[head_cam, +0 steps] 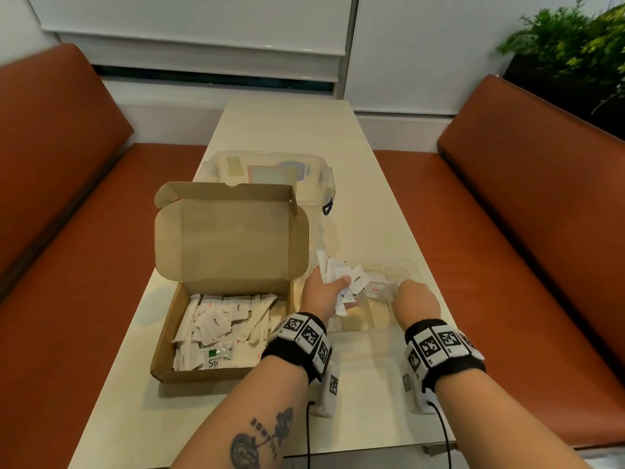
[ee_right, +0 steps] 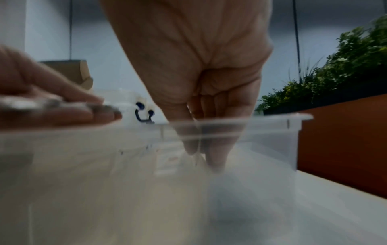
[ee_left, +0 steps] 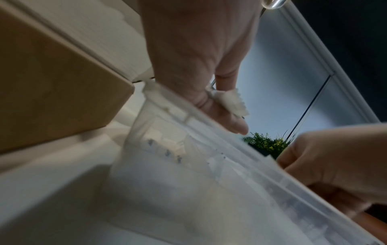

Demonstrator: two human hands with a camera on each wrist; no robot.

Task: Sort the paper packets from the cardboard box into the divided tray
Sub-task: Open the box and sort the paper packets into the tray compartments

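An open cardboard box [head_cam: 164, 336] at the table's left holds several white paper packets [head_cam: 216, 323]. To its right, my left hand [head_cam: 340, 289] grips a bunch of white packets [head_cam: 358, 280] over the left end of the clear divided tray [head_cam: 411, 265]. A packet edge [ee_left: 230, 102] shows between its thumb and fingers. My right hand [head_cam: 394, 294] reaches down into the tray, its fingertips [ee_right: 215, 159] together below the rim [ee_right: 272, 118]. Blur and the tray wall hide whether they pinch a packet. Some packets [head_cam: 375, 287] lie in the tray.
A clear lidded container [head_cam: 270, 170] stands behind the box, whose raised lid [head_cam: 233, 231] faces me. Orange benches [head_cam: 527, 238] flank the narrow cream table [head_cam: 291, 123]. Green plants [head_cam: 575, 38] fill the far right corner. Cables hang from both wrist bands.
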